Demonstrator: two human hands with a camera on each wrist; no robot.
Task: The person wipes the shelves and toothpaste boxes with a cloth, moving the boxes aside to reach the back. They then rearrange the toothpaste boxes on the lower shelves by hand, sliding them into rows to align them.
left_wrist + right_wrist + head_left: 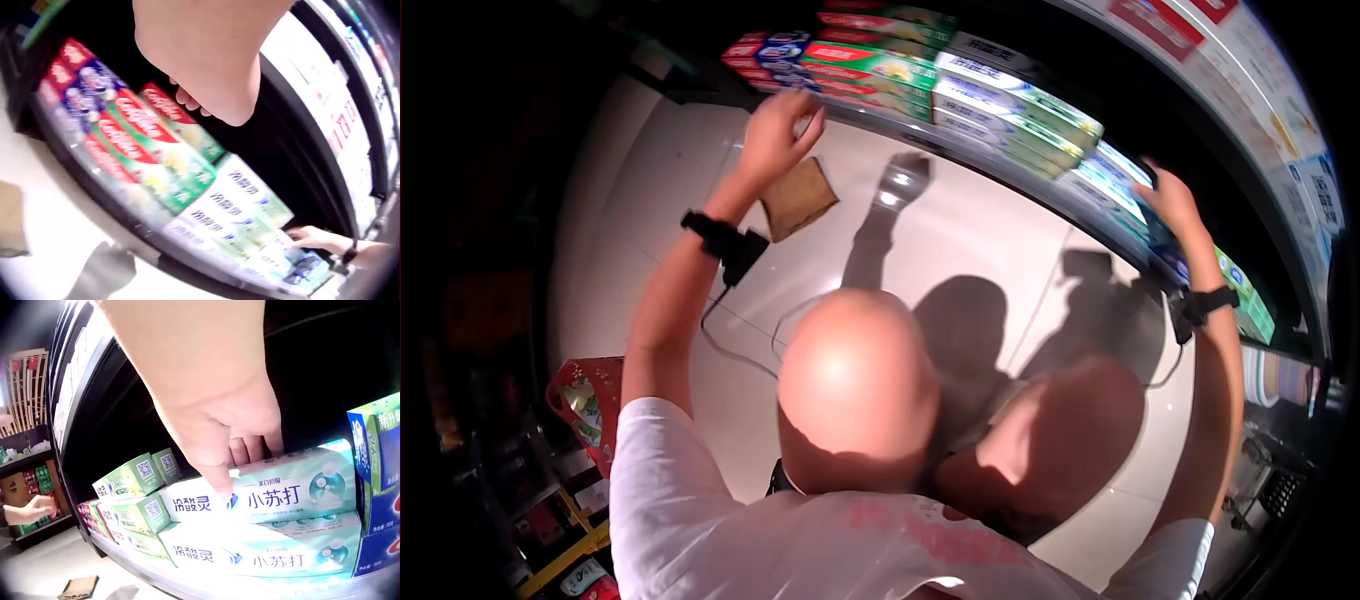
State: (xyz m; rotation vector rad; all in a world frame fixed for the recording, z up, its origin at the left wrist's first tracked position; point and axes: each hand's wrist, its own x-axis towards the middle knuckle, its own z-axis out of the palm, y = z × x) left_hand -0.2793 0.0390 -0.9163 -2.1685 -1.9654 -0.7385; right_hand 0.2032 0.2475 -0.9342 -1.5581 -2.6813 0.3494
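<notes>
My right hand (231, 431) grips the top white-and-teal toothpaste box (294, 487) of a stack, its thumb on the front face and its fingers over the top and back. A like box (300, 550) lies directly beneath. My left hand (780, 140) hangs with loosely curled fingers and nothing in it, near the left end of the shelf. In the left wrist view, red-and-green toothpaste boxes (147, 131) stand beside and below it. White-and-green toothpaste boxes (1010, 110) are stacked between the two hands.
Blue toothpaste boxes (378, 500) stand right of the gripped one. The dark shelf's front edge (990, 155) runs across, with a shelf of price labels (1170, 30) above. A brown cardboard piece (800, 198) lies on the tiled floor. A red bag (590, 410) is behind my left arm.
</notes>
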